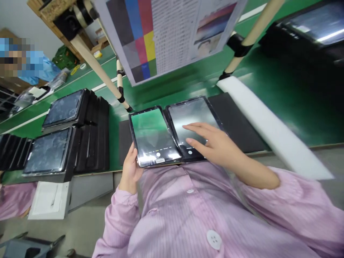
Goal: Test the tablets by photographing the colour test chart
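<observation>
Two tablets lie side by side on a black mat [242,125] at the bench's near edge. The left tablet [153,136] has its screen lit with a camera view. My left hand [130,168] grips its lower left edge, thumb on the bezel. The right tablet [188,118] shows a grey screen. My right hand [212,143] rests over its lower part, fingers stretched out and apart, fingertips on the glass. Above both hangs a printed colour test chart [166,32].
Stacks of black trays carrying tablets [56,143] stand at the left on the green bench [282,93]. A white foam strip [268,125] lies along the right. Tube frame posts [94,64] hold the chart. Another person in blue [34,68] is at the far left.
</observation>
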The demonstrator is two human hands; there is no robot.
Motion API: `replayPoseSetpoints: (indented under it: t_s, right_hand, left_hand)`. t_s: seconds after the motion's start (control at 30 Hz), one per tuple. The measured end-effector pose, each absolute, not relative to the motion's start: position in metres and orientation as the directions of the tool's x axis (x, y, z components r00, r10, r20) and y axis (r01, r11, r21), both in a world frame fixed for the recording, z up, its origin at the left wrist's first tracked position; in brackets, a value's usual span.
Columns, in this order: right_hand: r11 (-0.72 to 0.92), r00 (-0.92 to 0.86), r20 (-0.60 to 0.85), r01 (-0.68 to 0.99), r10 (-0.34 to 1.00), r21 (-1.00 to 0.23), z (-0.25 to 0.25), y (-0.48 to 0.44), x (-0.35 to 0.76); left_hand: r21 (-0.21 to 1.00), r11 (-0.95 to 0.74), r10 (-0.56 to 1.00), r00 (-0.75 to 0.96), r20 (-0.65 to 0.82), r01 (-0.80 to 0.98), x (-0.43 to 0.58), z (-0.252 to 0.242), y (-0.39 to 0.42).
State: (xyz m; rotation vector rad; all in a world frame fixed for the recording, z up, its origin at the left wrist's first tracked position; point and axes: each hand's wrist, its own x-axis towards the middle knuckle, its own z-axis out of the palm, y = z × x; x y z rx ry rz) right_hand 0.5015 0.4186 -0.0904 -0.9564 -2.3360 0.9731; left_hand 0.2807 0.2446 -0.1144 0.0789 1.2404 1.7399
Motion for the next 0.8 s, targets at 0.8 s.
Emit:
replayPoseSetpoints:
  t_s: [0.8]
  right_hand:
    - [0.288,-0.527,0.324,-0.151,0.786,-0.946,-0.095,0.402,0.511]
  left_hand:
    - [0.763,-0.223,0.835,-0.523,-0.172,-0.607,0.314,-0.092,0.237]
